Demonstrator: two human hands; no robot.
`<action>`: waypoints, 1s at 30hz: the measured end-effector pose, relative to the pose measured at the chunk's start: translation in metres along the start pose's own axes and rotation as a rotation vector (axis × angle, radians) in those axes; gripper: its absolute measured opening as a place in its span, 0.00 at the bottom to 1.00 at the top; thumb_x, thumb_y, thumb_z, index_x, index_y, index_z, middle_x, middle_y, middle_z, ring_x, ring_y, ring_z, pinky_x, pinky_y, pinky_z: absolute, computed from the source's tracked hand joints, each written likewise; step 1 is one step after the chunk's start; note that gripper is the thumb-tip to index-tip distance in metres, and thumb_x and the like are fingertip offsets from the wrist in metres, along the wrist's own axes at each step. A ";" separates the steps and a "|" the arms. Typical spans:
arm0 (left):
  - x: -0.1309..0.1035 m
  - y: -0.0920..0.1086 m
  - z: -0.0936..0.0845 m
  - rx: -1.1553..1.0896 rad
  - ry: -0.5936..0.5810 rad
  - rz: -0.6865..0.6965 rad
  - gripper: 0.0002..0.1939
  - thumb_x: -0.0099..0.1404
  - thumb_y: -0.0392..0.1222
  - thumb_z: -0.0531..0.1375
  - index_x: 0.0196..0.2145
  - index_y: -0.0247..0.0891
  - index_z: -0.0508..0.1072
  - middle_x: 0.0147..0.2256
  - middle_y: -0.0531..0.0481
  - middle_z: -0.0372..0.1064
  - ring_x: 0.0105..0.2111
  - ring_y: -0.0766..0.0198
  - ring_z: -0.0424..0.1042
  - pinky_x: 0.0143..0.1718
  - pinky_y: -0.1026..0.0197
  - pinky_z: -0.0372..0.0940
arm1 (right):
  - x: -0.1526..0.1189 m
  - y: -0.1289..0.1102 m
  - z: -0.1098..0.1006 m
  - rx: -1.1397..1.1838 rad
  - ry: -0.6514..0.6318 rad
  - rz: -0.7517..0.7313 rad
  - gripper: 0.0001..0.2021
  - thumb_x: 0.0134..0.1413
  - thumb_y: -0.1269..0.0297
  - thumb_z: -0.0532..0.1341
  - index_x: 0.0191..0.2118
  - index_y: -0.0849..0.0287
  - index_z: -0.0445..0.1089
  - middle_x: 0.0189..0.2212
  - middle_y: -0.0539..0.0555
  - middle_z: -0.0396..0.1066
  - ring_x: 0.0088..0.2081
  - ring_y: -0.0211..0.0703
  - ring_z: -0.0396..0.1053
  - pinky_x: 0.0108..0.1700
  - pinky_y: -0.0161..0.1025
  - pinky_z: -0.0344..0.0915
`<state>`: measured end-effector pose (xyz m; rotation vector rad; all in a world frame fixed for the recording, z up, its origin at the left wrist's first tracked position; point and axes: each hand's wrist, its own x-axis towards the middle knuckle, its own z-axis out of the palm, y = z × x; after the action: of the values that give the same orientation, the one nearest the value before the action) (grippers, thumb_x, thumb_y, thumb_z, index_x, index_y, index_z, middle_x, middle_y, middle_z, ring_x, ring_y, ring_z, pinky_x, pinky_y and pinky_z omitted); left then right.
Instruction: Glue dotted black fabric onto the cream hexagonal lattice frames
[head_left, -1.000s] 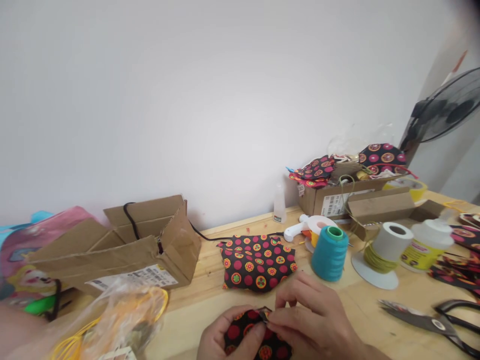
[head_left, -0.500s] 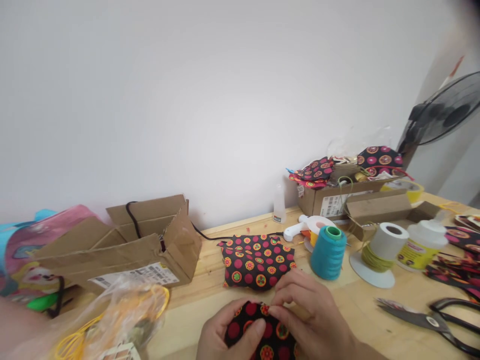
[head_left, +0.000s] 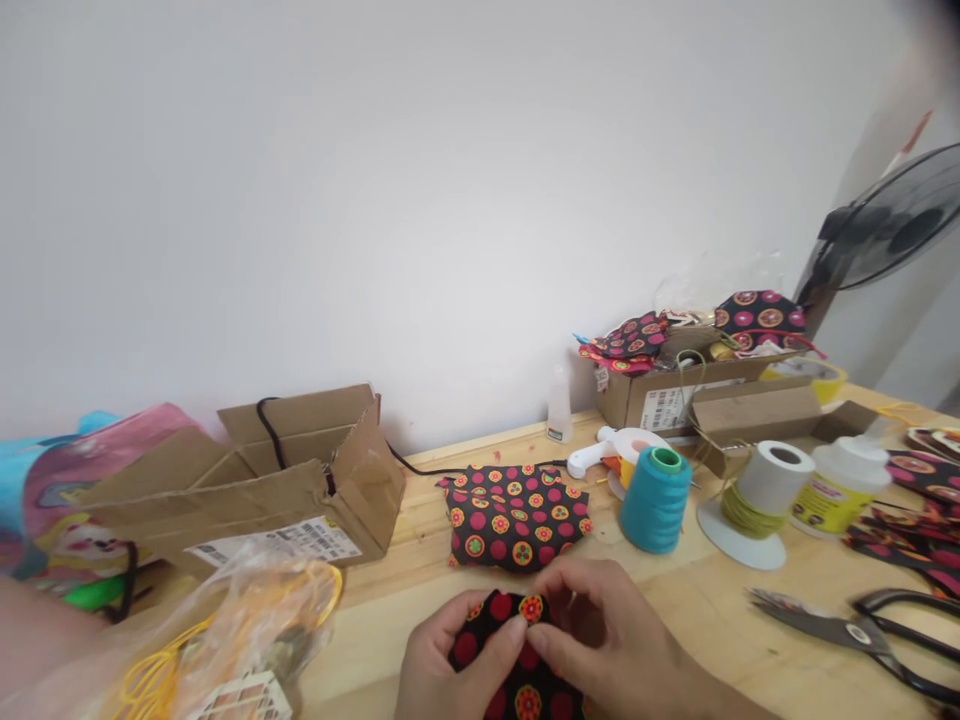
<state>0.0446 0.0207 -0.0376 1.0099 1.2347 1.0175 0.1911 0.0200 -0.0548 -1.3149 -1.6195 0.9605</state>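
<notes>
A piece of black fabric with red dots and flowers [head_left: 529, 690] is held at the bottom centre. My left hand [head_left: 454, 660] grips its left side, thumb pressed on top. My right hand [head_left: 600, 635] pinches its upper edge, with thumb and index finger close to the left thumb. Whether a needle or thread is between the fingers is too small to tell. Just beyond the hands, a second patterned fabric piece [head_left: 517, 518] lies on the wooden table [head_left: 360, 640].
At left are an open cardboard box [head_left: 255, 505] and a plastic bag with yellow cord [head_left: 247, 630]. A teal thread cone [head_left: 656, 500], green cord spool [head_left: 750, 510], glue bottle [head_left: 840, 490] and black-handled scissors [head_left: 862, 635] stand or lie at right. A filled box [head_left: 645, 395] sits behind.
My right hand has moved slightly left and down, its thumb now nearer my left thumb. The held fabric has shifted a little, showing a flower at its top edge.
</notes>
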 end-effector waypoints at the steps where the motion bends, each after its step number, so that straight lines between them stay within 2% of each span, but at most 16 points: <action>1: 0.000 0.000 0.000 0.007 0.013 0.000 0.12 0.41 0.46 0.66 0.23 0.35 0.75 0.22 0.47 0.75 0.25 0.58 0.71 0.28 0.60 0.65 | -0.001 0.001 0.002 0.029 0.005 0.035 0.05 0.42 0.66 0.60 0.28 0.60 0.69 0.22 0.49 0.66 0.24 0.38 0.64 0.24 0.33 0.60; 8: 0.000 0.002 0.002 0.062 0.019 -0.008 0.12 0.41 0.47 0.65 0.22 0.36 0.75 0.23 0.47 0.75 0.27 0.55 0.71 0.33 0.57 0.65 | 0.000 0.011 0.000 0.251 -0.021 0.112 0.06 0.43 0.62 0.60 0.25 0.58 0.70 0.21 0.49 0.67 0.25 0.39 0.64 0.24 0.33 0.60; 14: 0.000 0.001 0.002 0.062 0.031 -0.005 0.12 0.41 0.47 0.65 0.22 0.36 0.74 0.22 0.48 0.75 0.26 0.57 0.70 0.31 0.58 0.65 | 0.006 0.006 0.004 0.343 -0.059 0.181 0.03 0.38 0.68 0.62 0.24 0.60 0.68 0.18 0.45 0.63 0.20 0.33 0.59 0.22 0.30 0.55; 18: 0.000 0.001 0.003 0.097 0.034 0.021 0.11 0.42 0.46 0.64 0.22 0.36 0.74 0.23 0.48 0.75 0.27 0.57 0.70 0.32 0.58 0.65 | 0.006 0.004 0.004 0.480 -0.050 0.221 0.07 0.36 0.66 0.64 0.22 0.60 0.66 0.17 0.44 0.62 0.21 0.33 0.59 0.24 0.31 0.56; 24: 0.001 -0.003 0.001 0.064 0.024 -0.019 0.12 0.42 0.47 0.65 0.23 0.36 0.74 0.22 0.49 0.74 0.27 0.55 0.71 0.31 0.56 0.65 | 0.006 0.007 0.000 0.456 -0.049 0.233 0.06 0.36 0.64 0.64 0.23 0.60 0.69 0.20 0.47 0.66 0.24 0.36 0.61 0.27 0.32 0.57; 30: 0.001 -0.003 0.001 0.020 0.015 -0.044 0.11 0.42 0.46 0.65 0.22 0.36 0.73 0.21 0.50 0.74 0.27 0.57 0.71 0.31 0.58 0.64 | 0.009 -0.004 0.004 0.360 -0.029 0.214 0.05 0.38 0.66 0.60 0.20 0.62 0.66 0.16 0.46 0.61 0.20 0.33 0.55 0.23 0.32 0.52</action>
<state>0.0462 0.0210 -0.0407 0.9886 1.2765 0.9820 0.1850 0.0282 -0.0517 -1.2397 -1.2671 1.3359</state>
